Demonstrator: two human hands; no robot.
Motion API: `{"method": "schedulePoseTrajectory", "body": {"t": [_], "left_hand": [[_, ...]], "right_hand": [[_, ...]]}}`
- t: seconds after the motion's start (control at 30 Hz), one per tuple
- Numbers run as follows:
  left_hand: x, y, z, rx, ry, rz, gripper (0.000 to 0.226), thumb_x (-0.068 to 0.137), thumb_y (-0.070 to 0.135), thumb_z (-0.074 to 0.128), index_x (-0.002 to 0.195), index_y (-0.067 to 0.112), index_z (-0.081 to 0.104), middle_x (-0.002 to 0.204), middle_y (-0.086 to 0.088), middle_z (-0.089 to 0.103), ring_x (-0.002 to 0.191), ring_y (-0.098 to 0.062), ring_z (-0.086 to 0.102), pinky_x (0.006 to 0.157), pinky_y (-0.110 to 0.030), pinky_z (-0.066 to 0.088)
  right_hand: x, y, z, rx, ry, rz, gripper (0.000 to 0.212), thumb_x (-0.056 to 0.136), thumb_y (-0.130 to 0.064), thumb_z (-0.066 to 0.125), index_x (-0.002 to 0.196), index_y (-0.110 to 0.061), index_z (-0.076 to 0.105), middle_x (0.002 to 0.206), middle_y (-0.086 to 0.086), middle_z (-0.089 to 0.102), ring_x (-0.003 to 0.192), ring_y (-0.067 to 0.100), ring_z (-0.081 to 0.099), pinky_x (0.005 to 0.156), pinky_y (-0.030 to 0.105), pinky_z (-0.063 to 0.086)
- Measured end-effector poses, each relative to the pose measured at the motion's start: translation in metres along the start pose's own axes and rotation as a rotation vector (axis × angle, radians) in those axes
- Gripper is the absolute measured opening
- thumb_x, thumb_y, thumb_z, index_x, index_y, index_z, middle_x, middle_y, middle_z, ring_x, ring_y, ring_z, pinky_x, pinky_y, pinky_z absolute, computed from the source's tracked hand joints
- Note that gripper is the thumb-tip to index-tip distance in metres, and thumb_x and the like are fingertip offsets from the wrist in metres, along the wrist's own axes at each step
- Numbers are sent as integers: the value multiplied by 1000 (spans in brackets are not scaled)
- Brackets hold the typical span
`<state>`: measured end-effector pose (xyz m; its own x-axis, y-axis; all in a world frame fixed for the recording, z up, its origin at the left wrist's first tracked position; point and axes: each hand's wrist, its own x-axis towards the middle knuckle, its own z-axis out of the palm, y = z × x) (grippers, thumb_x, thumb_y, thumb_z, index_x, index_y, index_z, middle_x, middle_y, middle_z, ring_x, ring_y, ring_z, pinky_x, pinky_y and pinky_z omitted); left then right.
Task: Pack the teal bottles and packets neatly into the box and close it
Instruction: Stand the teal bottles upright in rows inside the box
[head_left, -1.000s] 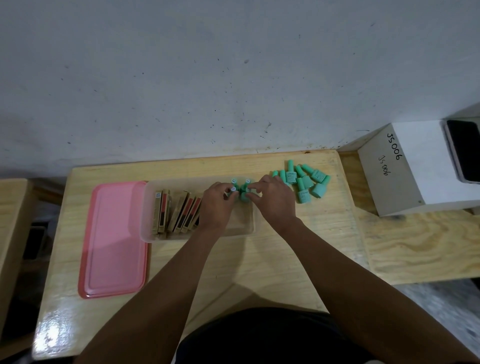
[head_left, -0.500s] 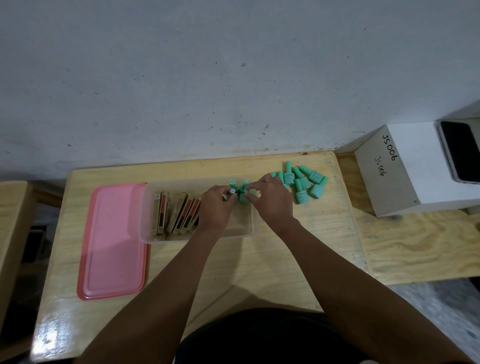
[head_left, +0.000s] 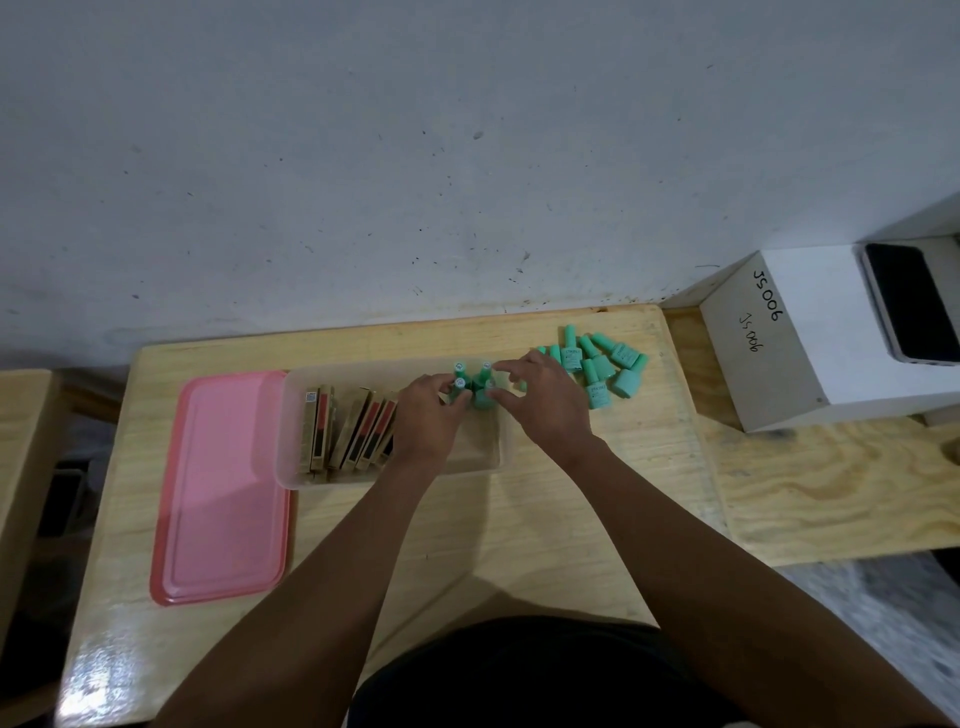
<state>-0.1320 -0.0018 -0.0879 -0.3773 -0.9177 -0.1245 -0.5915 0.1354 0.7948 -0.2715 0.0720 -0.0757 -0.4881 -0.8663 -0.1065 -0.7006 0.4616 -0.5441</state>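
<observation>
A clear plastic box (head_left: 291, 415) sits mid-table. Several tan and red packets (head_left: 353, 431) stand on edge in its left half. A few teal bottles (head_left: 480, 387) stand upright together in its far right part. My left hand (head_left: 426, 421) reaches into the box and pinches the nearest left bottle of that cluster. My right hand (head_left: 545, 405) comes over the right wall, thumb and fingers around the right bottles. Several more loose teal bottles (head_left: 597, 364) lie in a pile on the table just right of the box.
The pink lid (head_left: 223, 488) lies flat on the table, touching the box's left side. A white carton marked JS006 (head_left: 789, 353) with a dark phone (head_left: 909, 301) on top stands on the lower bench at right. The wall runs right behind the table.
Both hands stay at the upright bottles in the box, shifting only slightly. My right hand's fingers have spread a little.
</observation>
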Motion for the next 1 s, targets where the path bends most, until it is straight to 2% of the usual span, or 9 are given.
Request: {"method": "schedulePoseTrajectory", "body": {"t": [0.13,0.27,0.37,0.5,0.57,0.63,0.73,0.87,1.0], "left_hand": [[-3,4,-5,28,66,22,36,80,26,74,110,10,66,98,-7,66,79,-16,57,68,-31,50],[-6,20,-6,5,125,183,31,81,29,72,107,12,66,93,-2,62,74,-11,54,64,-29,52],[-12,47,7,-29,96,312,26,82,28,71,102,13,68,87,0,61,72,-10,55,61,-20,48],[-22,75,41,-54,-72,379,20,83,26,70,99,14,69,84,0,63,68,-13,58,61,-25,50],[-26,78,63,2,-203,338,24,82,26,69,104,15,69,90,-2,64,77,-17,61,68,-29,52],[-29,78,85,136,-311,239,35,83,29,66,115,16,65,109,-5,63,97,-23,61,82,-31,50],[-29,76,107,390,-354,116,44,88,29,58,129,13,54,128,-8,52,118,-25,51,93,-40,48],[-25,71,123,527,-360,-2,39,90,19,53,129,12,53,128,-12,49,119,-30,48,92,-44,49],[-22,63,128,553,-329,-27,33,93,15,48,124,10,56,129,-13,50,118,-30,48,91,-44,49]], "right_hand": [[-11,16,-15,0,72,-16,32,88,-46,64,117,-33,67,97,-12,58,91,5,53,68,29,49],[-27,53,-34,10,126,101,26,93,-42,59,115,-33,68,102,-9,62,84,7,58,65,28,49],[-38,89,-45,10,144,251,24,93,-42,57,111,-31,69,103,-8,65,79,8,57,64,26,43],[-42,123,-54,30,108,372,26,93,-40,57,112,-28,70,109,-6,69,86,12,61,70,27,46],[-37,129,-57,20,72,377,28,93,-42,56,113,-29,70,110,-7,70,91,13,63,71,26,46],[-26,129,-58,-1,35,369,28,93,-44,55,114,-32,69,110,-8,70,95,14,64,70,26,45],[-6,123,-57,-60,-58,363,28,94,-46,51,113,-36,68,109,-5,70,96,18,65,73,30,48],[14,115,-52,-193,-107,303,32,90,-55,51,101,-31,69,89,-6,70,78,16,63,65,27,43],[20,110,-47,-227,-90,278,38,86,-61,53,89,-27,70,75,-7,66,67,15,59,63,27,44]]}}
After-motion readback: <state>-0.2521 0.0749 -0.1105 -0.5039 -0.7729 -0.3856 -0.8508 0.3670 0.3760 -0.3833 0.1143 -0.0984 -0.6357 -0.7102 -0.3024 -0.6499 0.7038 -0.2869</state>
